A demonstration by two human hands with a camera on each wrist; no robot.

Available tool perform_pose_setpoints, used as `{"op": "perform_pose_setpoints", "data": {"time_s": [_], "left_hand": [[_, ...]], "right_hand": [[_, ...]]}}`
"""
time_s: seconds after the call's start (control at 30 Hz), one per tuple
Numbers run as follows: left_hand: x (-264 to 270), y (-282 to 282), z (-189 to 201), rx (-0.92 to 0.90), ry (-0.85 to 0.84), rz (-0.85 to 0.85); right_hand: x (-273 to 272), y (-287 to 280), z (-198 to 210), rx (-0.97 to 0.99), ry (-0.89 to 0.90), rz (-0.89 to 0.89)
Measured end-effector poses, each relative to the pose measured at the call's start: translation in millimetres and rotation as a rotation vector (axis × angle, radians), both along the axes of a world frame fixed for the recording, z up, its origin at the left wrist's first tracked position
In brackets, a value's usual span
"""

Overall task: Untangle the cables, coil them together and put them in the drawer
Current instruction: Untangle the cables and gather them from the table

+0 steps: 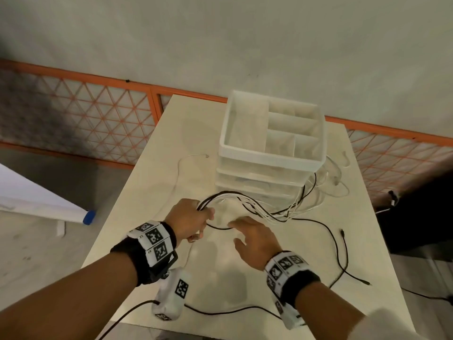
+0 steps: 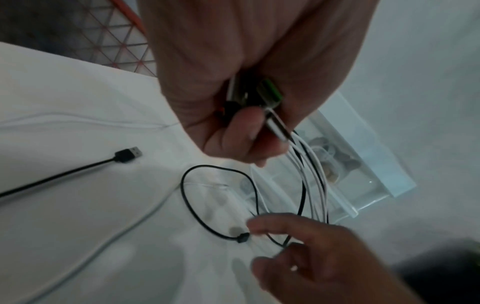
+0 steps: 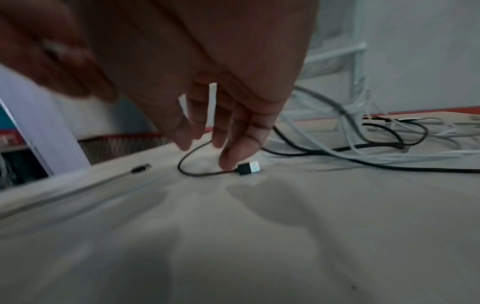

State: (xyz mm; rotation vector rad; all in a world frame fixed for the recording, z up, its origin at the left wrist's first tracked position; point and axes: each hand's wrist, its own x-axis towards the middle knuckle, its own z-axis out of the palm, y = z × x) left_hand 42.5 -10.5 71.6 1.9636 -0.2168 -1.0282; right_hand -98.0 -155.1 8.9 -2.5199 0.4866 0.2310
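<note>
Left hand (image 1: 188, 218) grips the cables (image 1: 247, 201); right hand (image 1: 255, 238) hovers beside.

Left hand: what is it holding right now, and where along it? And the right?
The left hand grips a bundle of white and black cables at their plug ends. The right hand holds nothing, fingers spread above the white table.

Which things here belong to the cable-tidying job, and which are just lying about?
Belong to the job:
- left hand, holding a bundle of cables
- right hand, open
- loose black cable
- drawer unit

Just lying about:
- rolled white sheet
- orange lattice fence
</note>
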Motion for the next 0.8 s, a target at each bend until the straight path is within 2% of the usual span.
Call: {"op": "perform_pose_setpoints", "data": {"time_s": [0.13, 0.23, 0.3, 0.4, 0.47, 0.6, 0.8], "left_hand": [[2.1, 0.9, 4.3, -0.062, 0.08, 0.021], [8.8, 5.5, 4.4, -0.073, 0.128, 0.041], [13.2, 8.2, 4.7, -0.064, 0.147, 0.042], [15.1, 7.5, 5.5, -0.046, 0.178, 0.03], [11.2, 2.9, 7.9, -0.026, 0.198, 0.002], [-0.1, -11.6, 21.5, -0.061, 0.261, -0.068], [-5.9, -15.1, 36.7, -0.012, 0.279, -0.209]], "right_hand": [[20.2, 12.8, -11.4, -0.245, 0.246, -0.026], [17.4, 25.4, -14.1, -0.246, 0.361, -0.041], [12.6, 29.3, -12.1, -0.079, 0.296, -0.123], [13.5, 35.1, 13.9, 0.366, 0.02, -0.367], [16.7, 40.9, 39.4, 0.563, -0.134, -0.479], [22.8, 49.7, 66.2, 0.655, -0.35, -0.586], [9.9, 57.5, 72.8, 0.688, -0.372, -0.577]]}}
